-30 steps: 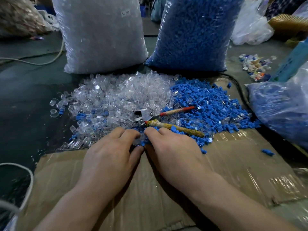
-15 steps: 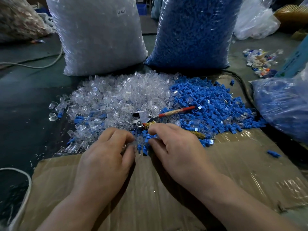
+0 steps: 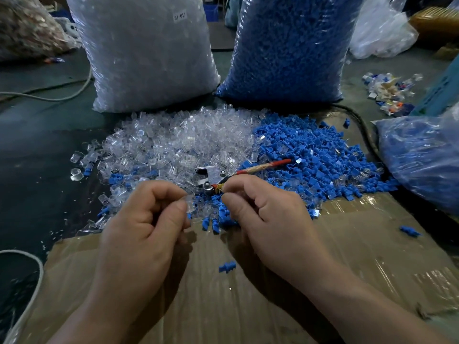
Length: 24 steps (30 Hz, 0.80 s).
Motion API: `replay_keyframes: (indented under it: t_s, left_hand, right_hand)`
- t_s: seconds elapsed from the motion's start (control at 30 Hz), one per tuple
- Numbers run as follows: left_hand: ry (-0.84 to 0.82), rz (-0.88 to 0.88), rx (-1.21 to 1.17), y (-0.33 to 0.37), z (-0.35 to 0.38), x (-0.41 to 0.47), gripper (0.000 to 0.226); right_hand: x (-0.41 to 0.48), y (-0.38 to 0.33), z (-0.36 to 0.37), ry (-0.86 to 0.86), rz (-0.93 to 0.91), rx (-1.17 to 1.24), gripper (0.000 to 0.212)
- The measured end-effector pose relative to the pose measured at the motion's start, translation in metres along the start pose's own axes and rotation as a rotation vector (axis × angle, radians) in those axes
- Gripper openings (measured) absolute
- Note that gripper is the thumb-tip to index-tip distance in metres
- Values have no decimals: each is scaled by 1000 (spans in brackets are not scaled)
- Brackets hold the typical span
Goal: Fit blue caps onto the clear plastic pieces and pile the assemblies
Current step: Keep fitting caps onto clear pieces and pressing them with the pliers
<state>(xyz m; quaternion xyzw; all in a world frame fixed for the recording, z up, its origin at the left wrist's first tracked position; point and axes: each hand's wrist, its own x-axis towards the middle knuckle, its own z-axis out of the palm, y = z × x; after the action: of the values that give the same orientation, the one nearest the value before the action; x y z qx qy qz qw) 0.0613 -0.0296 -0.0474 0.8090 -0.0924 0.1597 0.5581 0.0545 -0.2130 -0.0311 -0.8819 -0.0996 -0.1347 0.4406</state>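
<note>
Cardboard sheet (image 3: 248, 309) is lying nearest, a stray blue cap (image 3: 227, 266) sitting on it. We are seeing the left hand (image 3: 146, 224) pinching a clear piece (image 3: 190, 203). The right hand (image 3: 270, 219) is curling just beside it, possibly nipping a cap, though its fingertips are hiding that. Beyond, the heap of clear pieces (image 3: 173, 142) and the heap of blue caps (image 3: 313, 155) are touching, with cutters (image 3: 248, 170) lying half buried between them. A white sack (image 3: 146, 53) and a blue sack (image 3: 288, 45) are standing behind, tops cut off.

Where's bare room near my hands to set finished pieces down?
Cardboard right of your right hand, below the blue caps, is bare but for one stray cap; likewise between your wrists. Mat left of the clear pieces is mostly free. Crowded ahead: piles and pliers.
</note>
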Motion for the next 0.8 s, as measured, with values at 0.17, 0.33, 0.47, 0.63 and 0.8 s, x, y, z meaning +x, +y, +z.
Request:
replay_keyframes:
  t_s: [0.17,0.33,0.47,0.63,0.8]
  left_hand:
    - [-59,-9,56,6,2,-5,12]
    - [-50,4,188,2,1,-4,19]
    - [-152,178,179,15,0,-5,23]
    - [-261,305,164,18,6,-7,33]
    - [-163,223,166,13,0,-5,16]
  right_hand:
    - [-1,0,0,-95,127,190,11]
    - [-4,-3,-1,-117,142,173,11]
    - [-6,-10,-4,-259,187,325,15]
    - [-8,-19,-8,-439,327,629,31]
    - [-8,-22,-16,-375,120,173,30]
